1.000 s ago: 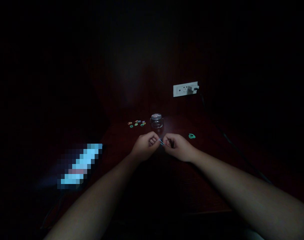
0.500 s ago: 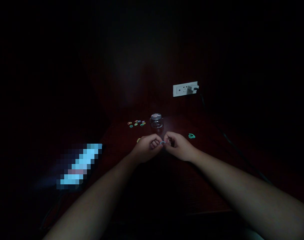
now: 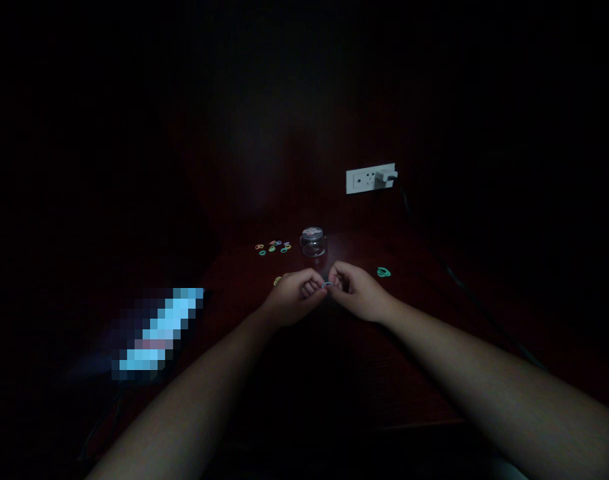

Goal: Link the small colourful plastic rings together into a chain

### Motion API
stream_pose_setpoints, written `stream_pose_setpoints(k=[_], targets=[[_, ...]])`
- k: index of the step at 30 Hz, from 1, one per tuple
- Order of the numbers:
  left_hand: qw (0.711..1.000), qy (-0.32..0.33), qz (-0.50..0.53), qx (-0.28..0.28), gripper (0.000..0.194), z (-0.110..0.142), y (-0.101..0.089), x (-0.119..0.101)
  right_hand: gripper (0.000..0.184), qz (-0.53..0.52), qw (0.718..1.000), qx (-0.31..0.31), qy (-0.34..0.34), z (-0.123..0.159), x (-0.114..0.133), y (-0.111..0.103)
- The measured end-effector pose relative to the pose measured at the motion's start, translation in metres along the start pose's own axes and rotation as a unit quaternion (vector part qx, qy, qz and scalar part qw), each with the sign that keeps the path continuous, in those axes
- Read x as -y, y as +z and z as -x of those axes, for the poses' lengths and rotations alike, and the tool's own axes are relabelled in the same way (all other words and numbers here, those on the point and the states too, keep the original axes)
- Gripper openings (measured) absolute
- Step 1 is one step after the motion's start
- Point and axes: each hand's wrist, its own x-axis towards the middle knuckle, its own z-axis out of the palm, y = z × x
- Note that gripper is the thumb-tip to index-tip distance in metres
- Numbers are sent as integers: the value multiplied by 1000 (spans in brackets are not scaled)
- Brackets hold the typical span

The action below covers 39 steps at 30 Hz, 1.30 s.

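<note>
Between my two hands a small light blue hair tie (image 3: 327, 285) is stretched in a short curve. My left hand (image 3: 298, 295) pinches one end with thumb and finger. My right hand (image 3: 354, 291) pinches the other end, its fingers curled. Just past the left hand lies a yellow hair tie (image 3: 277, 281), partly hidden by it. To the right of the right hand, green hair ties (image 3: 383, 272) rest in a small cluster. Beyond both hands stands a clear lidded jar (image 3: 313, 245). Several coloured hair ties (image 3: 272, 248) lie scattered left of the jar.
The dark reddish table (image 3: 384, 373) is dimly lit. At the left is a bright, pixelated screen (image 3: 159, 333). A white wall socket (image 3: 370, 179) holds a plug (image 3: 385, 176), and a dark cable (image 3: 484, 317) runs down the right side.
Both hands stay almost in place, with the light blue hair tie still held between them. The right fingers have risen very slightly. Nothing else has visibly moved on the table.
</note>
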Motion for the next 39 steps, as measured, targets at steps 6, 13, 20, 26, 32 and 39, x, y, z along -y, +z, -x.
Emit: stream_pose_setpoints(k=[6, 13, 20, 26, 32, 39], targets=[[1000, -3, 3, -10, 17, 1, 1, 0, 7, -5, 1000, -4, 0, -1, -3, 0], [1000, 1, -6, -10, 17, 1, 1, 1, 5, 4, 1000, -4, 1, -1, -1, 0], [1000, 7, -18, -15, 15, 0, 0, 2, 3, 25, 1000, 11, 5, -1, -2, 1], [1000, 3, -15, -18, 15, 1, 0, -1, 3, 27, 1000, 14, -2, -1, -1, 0], [999, 0, -25, -23, 14, 0, 0, 2, 3, 13, 1000, 22, 0, 0, 0, 0], [999, 1, -25, -40, 15, 0, 1, 2, 3, 18, 999, 30, 0, 0, 1, 1]])
